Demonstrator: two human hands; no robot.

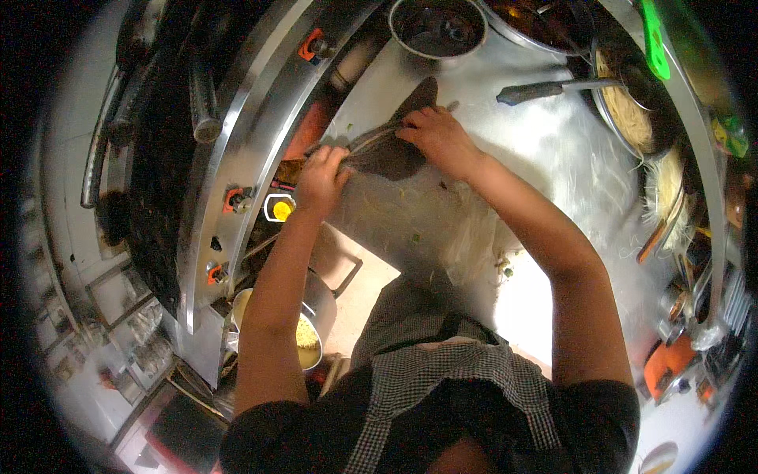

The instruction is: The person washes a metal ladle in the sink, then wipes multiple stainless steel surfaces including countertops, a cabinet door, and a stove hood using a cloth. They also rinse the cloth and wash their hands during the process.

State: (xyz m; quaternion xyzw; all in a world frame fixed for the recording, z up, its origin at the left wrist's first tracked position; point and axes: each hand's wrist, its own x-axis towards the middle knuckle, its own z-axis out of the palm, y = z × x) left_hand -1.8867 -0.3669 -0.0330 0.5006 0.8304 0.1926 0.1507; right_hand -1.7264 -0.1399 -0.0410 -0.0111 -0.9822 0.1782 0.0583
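A dark, limp cloth point(391, 160) is stretched between my two hands above the stainless-steel counter point(515, 160). My left hand point(321, 178) grips its left end near the counter's edge by the stove. With bent fingers, my right hand point(441, 139) pinches the cloth near its middle, and a flap sticks up beyond the fingertips. A pale strip runs along the cloth's upper edge between the hands. Small green scraps and smears lie on the counter below.
To the left runs a stove front point(237, 148) with several knobs and pan handles above. A metal pot point(438, 53) stands at the far end. A black-handled utensil point(530, 93) rests across a bowl of noodles point(628, 112). Below my left arm is a pot point(323, 296) with yellowish contents.
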